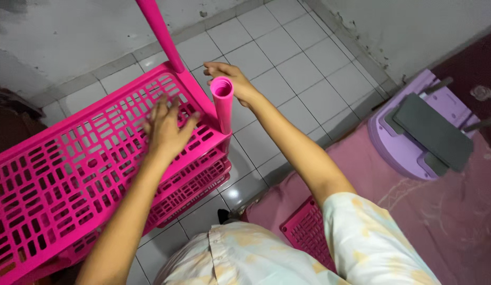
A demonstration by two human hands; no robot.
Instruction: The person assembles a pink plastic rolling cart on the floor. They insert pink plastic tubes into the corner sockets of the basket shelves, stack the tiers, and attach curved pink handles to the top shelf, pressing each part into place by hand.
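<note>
My left hand (166,126) lies flat, fingers spread, on the top shelf (71,163) of the pink plastic rack, which fills the left half of the frame; it presses down and holds nothing. My right hand (232,82), just above the middle of the frame, curls loosely behind the open end of a short pink tube (223,105) standing upright in the shelf's near corner socket; the fingers touch it, but I cannot tell whether they truly close around it. A second, longer pink pole (161,34) rises from the far corner toward the top edge.

The tube looks to me like hollow, thin-walled plastic: light, stiff, smooth and a bit slippery, so I judge it best held around its upper part, near the rim, with the palm free to push straight down. The slotted shelf seems light too and probably flexes in the middle, firmer along its edges and corners. More pink shelves (190,182) sit stacked beneath it, and another pink grid piece (306,232) lies at lower centre beside my pale patterned clothing.

At the right, a lilac plastic appliance (393,140) with a dark grey slab (432,132) on it rests on pink cloth (456,211). I see no packages, labels or signs anywhere on the white floor tiles (293,58)
</note>
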